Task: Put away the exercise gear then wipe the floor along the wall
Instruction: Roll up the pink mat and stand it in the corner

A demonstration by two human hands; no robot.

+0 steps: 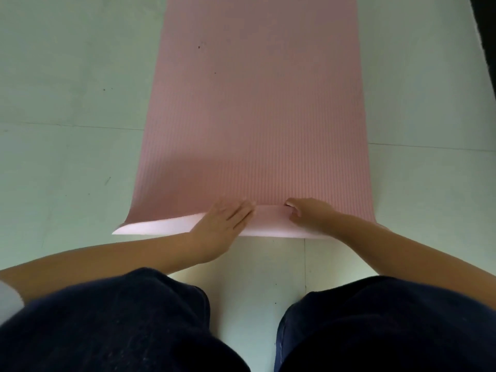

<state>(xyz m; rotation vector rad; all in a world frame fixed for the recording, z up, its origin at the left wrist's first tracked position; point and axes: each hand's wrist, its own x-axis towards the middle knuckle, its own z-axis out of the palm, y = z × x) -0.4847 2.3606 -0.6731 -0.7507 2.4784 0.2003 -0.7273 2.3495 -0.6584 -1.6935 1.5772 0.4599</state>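
A: Head view, and we're crouched over the pink exercise mat (255, 116), which runs from our knees out toward twelve o'clock across the pale tiled floor (67, 89).

B: The near edge is turned over on itself, one narrow fold, so by our reckoning the roll has only just begun. The rest lies flat.

A: Left hand (222, 224) at about seven o'clock of the mat's middle, fingers straight, pressing flat on the fold. That grip is apart, nothing clutched.

B: Right hand (308, 214) just beside it at five o'clock, fingers curled over the folded lip. We'd call that grip clamped on the mat's edge.

A: Here's our worry: both hands sit close together at the centre, and the nine o'clock corner of the fold flares up and outward, untended.

B: Push from the middle alone and the ends could lag, so the roll may cone or wander sideways.

A: A loose first turn might also spring open once the pressure lifts; the foam looks springy.

B: There's a dark object (483, 36) at two o'clock, just off the mat's side; we can't tell what it is.
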